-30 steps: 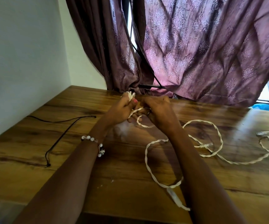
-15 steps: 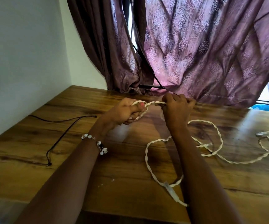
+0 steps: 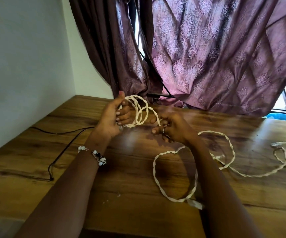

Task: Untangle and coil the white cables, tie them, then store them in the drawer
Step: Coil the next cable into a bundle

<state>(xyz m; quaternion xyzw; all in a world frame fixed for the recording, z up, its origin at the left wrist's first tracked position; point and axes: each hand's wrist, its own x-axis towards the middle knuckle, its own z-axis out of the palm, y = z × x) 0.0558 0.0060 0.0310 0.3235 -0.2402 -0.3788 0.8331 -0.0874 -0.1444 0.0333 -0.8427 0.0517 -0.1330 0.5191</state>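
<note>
Over table (image 3: pixel 138 169): 2 hands, 3 cable loops (image 3: pixel 139 111).

Table (image 3: pixel 138 169) glossy grained wood; curtain (image 3: pixel 207 57) sheeny patterned cloth; white cables (image 3: pixel 156 177) twisted, matt

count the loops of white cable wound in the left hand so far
3, as far as shows: the loops hang side by side from the left hand, between it and the right hand. More may be hidden behind the fingers. The remaining white cable lies uncoiled on the table.
</note>
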